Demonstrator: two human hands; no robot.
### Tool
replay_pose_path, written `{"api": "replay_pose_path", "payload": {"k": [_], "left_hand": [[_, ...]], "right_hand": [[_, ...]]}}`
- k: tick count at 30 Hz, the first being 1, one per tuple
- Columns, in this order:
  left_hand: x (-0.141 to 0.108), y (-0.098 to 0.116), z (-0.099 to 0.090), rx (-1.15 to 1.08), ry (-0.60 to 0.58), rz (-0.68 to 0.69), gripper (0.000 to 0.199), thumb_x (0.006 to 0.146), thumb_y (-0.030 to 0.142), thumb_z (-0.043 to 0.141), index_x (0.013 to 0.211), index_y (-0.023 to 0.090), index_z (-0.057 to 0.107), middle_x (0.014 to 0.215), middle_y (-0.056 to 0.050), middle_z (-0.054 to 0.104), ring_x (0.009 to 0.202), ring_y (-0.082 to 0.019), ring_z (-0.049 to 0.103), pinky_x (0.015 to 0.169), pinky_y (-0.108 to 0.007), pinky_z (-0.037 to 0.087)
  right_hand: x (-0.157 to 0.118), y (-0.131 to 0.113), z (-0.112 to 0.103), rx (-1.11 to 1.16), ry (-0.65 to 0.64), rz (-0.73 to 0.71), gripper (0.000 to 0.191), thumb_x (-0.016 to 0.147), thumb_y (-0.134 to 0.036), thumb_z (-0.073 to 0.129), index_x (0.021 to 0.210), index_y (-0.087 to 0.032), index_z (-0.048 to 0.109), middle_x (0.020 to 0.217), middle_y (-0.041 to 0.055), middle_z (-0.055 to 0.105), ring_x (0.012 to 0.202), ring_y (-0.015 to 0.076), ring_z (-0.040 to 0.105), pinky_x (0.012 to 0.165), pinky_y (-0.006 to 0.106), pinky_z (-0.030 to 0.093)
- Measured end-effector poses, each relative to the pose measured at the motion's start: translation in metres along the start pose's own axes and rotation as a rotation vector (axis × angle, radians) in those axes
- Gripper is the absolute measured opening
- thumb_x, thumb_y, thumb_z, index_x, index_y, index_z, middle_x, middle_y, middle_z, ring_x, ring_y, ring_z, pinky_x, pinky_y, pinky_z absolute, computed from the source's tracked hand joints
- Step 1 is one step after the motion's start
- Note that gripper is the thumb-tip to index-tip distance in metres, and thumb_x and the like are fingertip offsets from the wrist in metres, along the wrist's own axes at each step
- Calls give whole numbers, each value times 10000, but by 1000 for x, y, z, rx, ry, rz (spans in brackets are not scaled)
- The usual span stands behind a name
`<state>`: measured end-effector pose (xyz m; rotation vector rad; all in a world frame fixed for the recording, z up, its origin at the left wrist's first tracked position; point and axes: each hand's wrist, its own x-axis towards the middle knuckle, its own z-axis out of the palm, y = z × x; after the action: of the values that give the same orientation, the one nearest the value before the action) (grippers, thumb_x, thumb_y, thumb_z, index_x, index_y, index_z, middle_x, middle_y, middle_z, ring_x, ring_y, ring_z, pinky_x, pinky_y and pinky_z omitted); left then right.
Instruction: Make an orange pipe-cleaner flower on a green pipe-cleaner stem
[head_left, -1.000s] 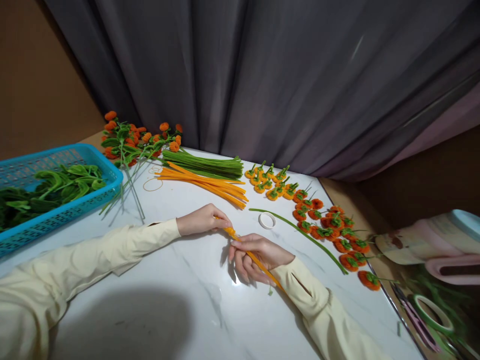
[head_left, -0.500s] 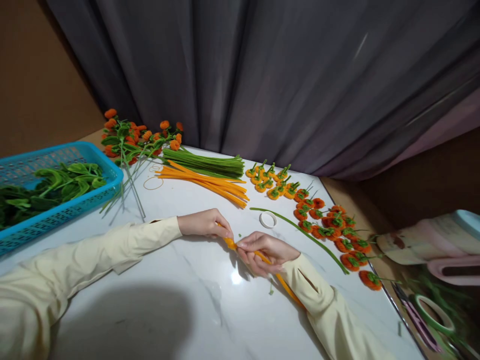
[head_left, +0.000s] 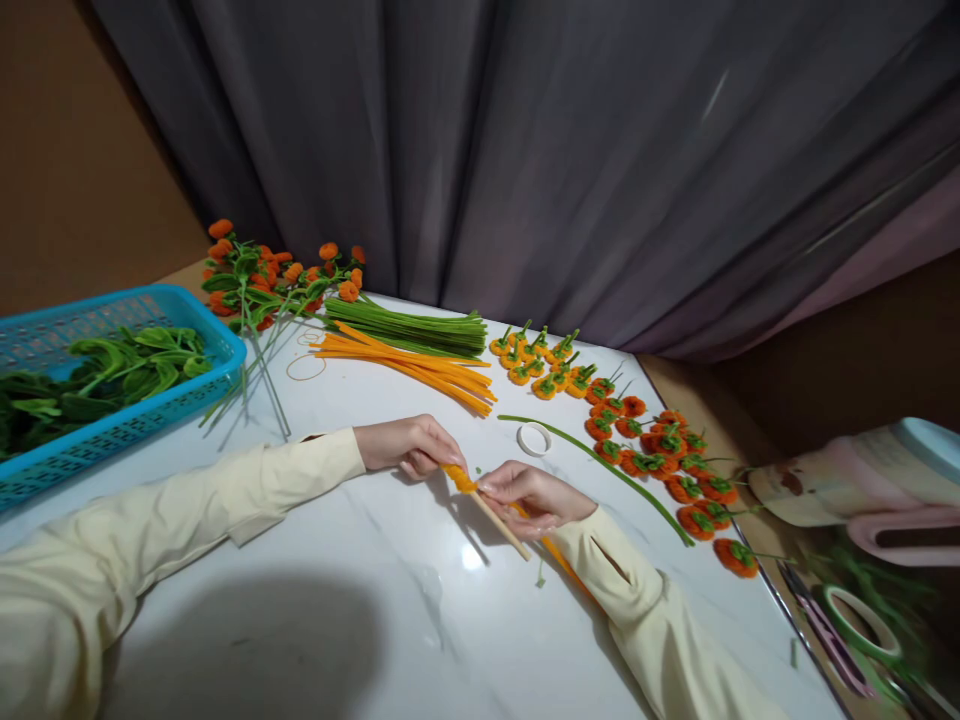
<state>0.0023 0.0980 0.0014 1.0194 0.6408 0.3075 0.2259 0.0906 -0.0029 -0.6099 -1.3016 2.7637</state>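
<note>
A thin wooden stick [head_left: 504, 525] slants down to the right between my hands, with an orange coil [head_left: 460, 480] of fuzzy pipe cleaner wound on its upper end. My left hand [head_left: 416, 443] pinches the stick's upper end at the coil. Just right of the coil, my right hand [head_left: 532, 495] has thumb and fingers closed on the orange pipe cleaner [head_left: 564, 563], whose tail trails under my right sleeve. A loose green pipe cleaner [head_left: 630, 473] and a white ring [head_left: 534, 438] lie beyond my right hand.
Orange pipe cleaners [head_left: 420, 370] and green ones [head_left: 412, 325] lie in bundles behind. Pompom flowers [head_left: 664, 440] line the right edge. A blue basket [head_left: 112, 430] of leaves stands left, near finished stems [head_left: 262, 280]. Scissors [head_left: 825, 625], tape [head_left: 862, 620] and a cup [head_left: 840, 480] sit right.
The wooden stick's lower part now shows below the coil, clear of my right fingers. My right fingers have loosened slightly and turned; the coil shows more fully.
</note>
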Motion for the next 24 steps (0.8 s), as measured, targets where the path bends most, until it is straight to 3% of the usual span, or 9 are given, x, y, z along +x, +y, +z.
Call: {"api": "replay_pose_path", "payload": {"k": [9, 13, 19, 24], "left_hand": [[2, -6, 1, -221, -5, 22, 203, 719, 269, 693, 788, 79, 679, 419, 102, 169, 397, -27, 99, 383, -176, 116], [3, -8, 3, -252, 10, 56, 186, 770, 264, 645, 806, 83, 675, 414, 94, 201, 403, -40, 128, 390, -173, 180], [6, -7, 3, -304, 162, 181, 195, 795, 253, 630, 864, 77, 675, 425, 88, 250, 428, -46, 158, 437, -170, 266], [8, -10, 4, -197, 271, 284, 323, 798, 343, 636, 975, 75, 669, 465, 78, 318, 450, -48, 223, 478, -178, 299]], "right_hand": [[5, 7, 4, 5, 59, -83, 235, 794, -317, 574, 797, -82, 577, 470, 25, 570, 265, 59, 371, 261, 162, 240], [7, 8, 4, 11, 72, -89, 239, 810, -319, 549, 880, -91, 553, 524, 47, 618, 251, 64, 380, 249, 161, 223], [11, 7, 7, 28, 162, -196, 333, 909, -453, 431, 966, -135, 512, 599, 21, 630, 278, 64, 410, 250, 153, 257], [17, 6, 16, -26, 307, -220, 402, 888, -500, 456, 1033, -128, 507, 576, 11, 620, 290, 81, 439, 243, 160, 295]]}}
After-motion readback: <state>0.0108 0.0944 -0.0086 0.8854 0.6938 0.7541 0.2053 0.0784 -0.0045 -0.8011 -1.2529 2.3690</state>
